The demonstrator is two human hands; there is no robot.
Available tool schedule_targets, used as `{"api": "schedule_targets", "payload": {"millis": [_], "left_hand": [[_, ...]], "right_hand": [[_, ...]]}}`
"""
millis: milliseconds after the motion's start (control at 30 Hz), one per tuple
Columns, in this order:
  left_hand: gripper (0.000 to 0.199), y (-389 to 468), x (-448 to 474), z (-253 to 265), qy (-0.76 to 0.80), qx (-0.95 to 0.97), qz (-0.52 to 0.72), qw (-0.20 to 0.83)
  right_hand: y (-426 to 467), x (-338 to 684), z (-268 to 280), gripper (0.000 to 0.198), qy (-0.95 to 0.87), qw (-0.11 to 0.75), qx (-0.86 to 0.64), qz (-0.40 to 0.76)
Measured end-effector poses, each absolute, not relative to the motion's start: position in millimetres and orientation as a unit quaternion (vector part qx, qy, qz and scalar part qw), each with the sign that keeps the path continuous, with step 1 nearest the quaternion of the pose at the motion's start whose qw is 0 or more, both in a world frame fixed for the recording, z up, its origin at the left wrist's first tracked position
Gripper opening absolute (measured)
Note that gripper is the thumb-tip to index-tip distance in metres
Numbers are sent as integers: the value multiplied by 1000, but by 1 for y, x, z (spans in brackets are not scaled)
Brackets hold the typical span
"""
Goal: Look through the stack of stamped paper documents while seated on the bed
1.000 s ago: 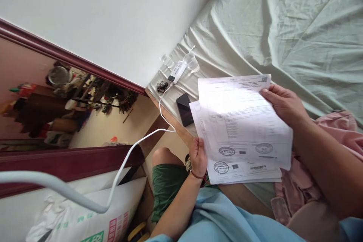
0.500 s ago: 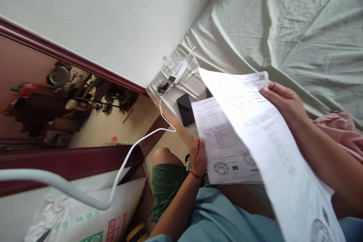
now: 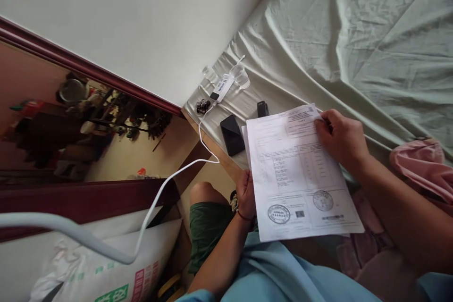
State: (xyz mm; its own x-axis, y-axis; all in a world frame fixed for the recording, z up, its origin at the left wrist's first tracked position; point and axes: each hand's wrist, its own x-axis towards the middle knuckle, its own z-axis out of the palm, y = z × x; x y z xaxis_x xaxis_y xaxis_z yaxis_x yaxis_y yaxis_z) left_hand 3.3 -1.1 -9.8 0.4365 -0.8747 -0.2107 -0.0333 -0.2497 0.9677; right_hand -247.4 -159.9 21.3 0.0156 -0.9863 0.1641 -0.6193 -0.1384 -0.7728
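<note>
A printed sheet of paper (image 3: 297,170) with two round stamps near its lower edge lies over other sheets (image 3: 247,144), whose left edges peek out. My right hand (image 3: 341,137) pinches the top sheet at its upper right corner, thumb on the front. At the left edge, my left hand (image 3: 247,193) grips the papers low down; its thumb is partly hidden behind the top sheet. Just beyond the papers, a black smartphone (image 3: 232,135) rests on the cloth, and a small black device (image 3: 262,109) stands close to their top edge.
On the pale green bedsheet (image 3: 382,42) are clear plastic cups (image 3: 241,78), a white labelled power strip or adapter (image 3: 222,87) and a dark beaded bunch (image 3: 203,106). A white cable (image 3: 159,193) crosses at left. Pink cloth (image 3: 417,160) lies right; a printed white sack (image 3: 116,264) stands lower left.
My right hand has brought the raised, curled sheet down flat over the other sheets, moving slightly left and down. The small black device now shows more. My left hand has barely moved.
</note>
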Motion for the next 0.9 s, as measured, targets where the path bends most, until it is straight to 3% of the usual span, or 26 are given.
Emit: {"api": "schedule_targets", "payload": {"millis": [167,900], "left_hand": [[48,-2,3,-7,-372,692,-363,501],[44,2,6,-16,-386,696,-355,490]], "right_hand": [[-157,-244,21,14,593,275,-673,-347],[-150,-235,24,16,584,310,-658,-359]]}}
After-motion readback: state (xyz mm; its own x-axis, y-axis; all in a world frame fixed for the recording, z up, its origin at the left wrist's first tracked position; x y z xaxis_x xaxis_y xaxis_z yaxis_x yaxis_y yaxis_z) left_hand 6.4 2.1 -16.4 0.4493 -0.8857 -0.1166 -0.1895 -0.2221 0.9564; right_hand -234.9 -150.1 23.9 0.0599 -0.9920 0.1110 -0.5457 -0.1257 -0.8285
